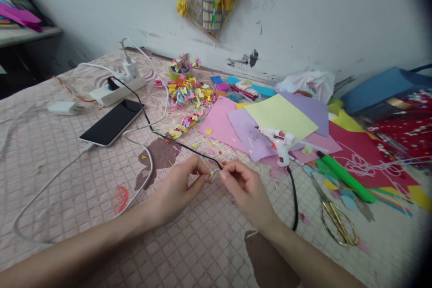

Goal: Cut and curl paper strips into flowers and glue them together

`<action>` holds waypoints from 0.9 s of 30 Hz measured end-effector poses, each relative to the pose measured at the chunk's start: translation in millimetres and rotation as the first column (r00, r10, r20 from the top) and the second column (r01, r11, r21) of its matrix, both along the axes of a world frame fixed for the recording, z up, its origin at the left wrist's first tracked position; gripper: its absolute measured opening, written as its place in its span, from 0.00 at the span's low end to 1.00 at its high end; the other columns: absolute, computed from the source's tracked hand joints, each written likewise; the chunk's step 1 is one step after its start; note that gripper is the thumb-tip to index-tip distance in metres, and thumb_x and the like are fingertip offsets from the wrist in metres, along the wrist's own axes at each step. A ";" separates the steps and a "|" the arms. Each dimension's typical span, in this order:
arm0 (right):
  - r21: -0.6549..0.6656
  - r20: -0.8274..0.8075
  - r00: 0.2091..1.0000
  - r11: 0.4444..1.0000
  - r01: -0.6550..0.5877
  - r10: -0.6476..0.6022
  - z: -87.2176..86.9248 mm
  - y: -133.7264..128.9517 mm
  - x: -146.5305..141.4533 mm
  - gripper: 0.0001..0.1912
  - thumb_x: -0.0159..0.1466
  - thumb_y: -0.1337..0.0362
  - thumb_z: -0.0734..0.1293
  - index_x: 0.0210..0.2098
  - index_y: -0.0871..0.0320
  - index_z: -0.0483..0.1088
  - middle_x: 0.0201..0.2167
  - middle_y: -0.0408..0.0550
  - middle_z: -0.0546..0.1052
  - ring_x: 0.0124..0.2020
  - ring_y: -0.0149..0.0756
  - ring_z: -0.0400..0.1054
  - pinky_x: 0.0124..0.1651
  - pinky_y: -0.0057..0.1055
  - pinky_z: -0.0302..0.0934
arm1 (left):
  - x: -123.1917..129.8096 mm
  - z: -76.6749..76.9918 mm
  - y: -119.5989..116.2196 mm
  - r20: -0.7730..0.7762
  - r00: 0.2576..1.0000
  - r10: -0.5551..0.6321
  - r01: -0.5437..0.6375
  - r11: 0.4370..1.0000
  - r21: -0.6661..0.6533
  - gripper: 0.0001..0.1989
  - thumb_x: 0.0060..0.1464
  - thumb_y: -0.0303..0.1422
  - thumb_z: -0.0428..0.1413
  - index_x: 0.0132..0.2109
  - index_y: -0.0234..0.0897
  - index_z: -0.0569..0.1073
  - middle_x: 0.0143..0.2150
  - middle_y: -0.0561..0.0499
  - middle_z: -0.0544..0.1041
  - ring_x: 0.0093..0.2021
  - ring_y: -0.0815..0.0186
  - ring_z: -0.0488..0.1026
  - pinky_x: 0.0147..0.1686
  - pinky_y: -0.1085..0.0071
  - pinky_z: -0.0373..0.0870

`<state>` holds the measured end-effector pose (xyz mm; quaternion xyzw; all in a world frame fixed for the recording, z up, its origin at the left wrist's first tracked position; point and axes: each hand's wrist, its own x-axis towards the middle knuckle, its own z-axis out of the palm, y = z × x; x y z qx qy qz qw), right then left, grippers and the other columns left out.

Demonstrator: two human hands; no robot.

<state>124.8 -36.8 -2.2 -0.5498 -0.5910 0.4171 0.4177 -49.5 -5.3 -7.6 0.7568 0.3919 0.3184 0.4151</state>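
Observation:
Over the middle of the table, my left hand (177, 189) and my right hand (248, 191) face each other with a small gap between them. Thumb and fingertips are pinched on both. A short, thin whitish string (214, 173) bends between the two pinches; its ends are hidden in my fingers. Just behind it runs a black cord (189, 147) lying on the cloth. To the right of my right hand, a white hot glue gun (281, 143) with a small red light rests on coloured paper sheets (281, 112).
Gold-handled scissors (334, 220) and a green utility knife (347, 177) lie right, near tangled white string (361, 166). A phone (113, 122), charging cable and power strip (118, 90) occupy the left. Paper scraps (191, 94) are heaped by the wall; a blue box (388, 87) stands far right.

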 end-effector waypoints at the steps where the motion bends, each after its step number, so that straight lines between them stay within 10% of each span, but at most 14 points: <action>1: -0.050 -0.023 0.999 0.998 -0.027 0.026 -0.5 -1.2 -2.0 0.08 0.62 0.63 0.62 0.27 0.58 0.65 0.21 0.39 0.63 0.23 0.28 0.56 0.26 0.26 0.52 | -0.1 0.4 -0.5 -0.012 1.000 0.008 -0.008 1.000 0.020 0.05 0.56 0.23 0.49 0.34 0.36 0.67 0.30 0.55 0.72 0.32 0.72 0.69 0.33 0.75 0.64; 10: -0.184 -0.158 0.987 0.981 -0.054 0.025 -7.8 -1.3 -10.5 0.05 0.59 0.63 0.64 0.30 0.58 0.65 0.23 0.38 0.63 0.23 0.26 0.55 0.23 0.24 0.51 | 0.3 -5.2 -2.6 -0.089 0.995 0.043 -0.019 0.967 0.255 0.07 0.52 0.20 0.50 0.36 0.36 0.66 0.32 0.54 0.72 0.34 0.69 0.70 0.34 0.73 0.64; 27: -0.200 -0.183 0.983 0.979 -0.045 0.008 -8.0 -1.2 -11.9 0.04 0.59 0.63 0.64 0.30 0.57 0.65 0.24 0.39 0.64 0.20 0.25 0.56 0.21 0.23 0.53 | 0.7 -2.4 -3.6 -0.129 0.991 0.029 0.001 0.974 0.225 0.06 0.54 0.22 0.48 0.36 0.36 0.66 0.32 0.52 0.72 0.34 0.67 0.70 0.34 0.70 0.65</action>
